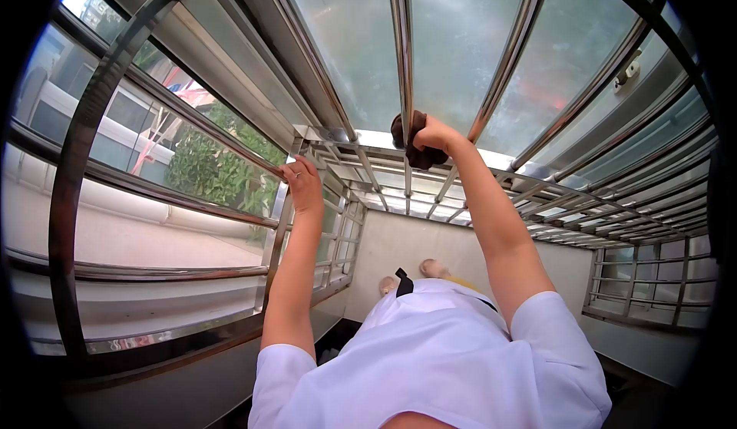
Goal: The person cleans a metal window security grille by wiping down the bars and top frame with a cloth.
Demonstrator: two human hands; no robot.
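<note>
My right hand (439,136) is closed on a dark brown cloth (430,157). The cloth is bunched around an upright metal bar (404,53) in front of the glass, close to where the bar meets the lower rail. My left hand (305,186) has its fingers curled over a metal rail (223,137) of the side grille, next to the corner post. A ring shows on one of its fingers. Part of the cloth is hidden behind my right fingers.
Shiny metal bars surround me on several sides. Cloudy glass panes (476,37) stand behind the front bars. A low grille (645,279) is at the right. My feet stand on a pale floor (391,237). Green plants (223,153) show outside at the left.
</note>
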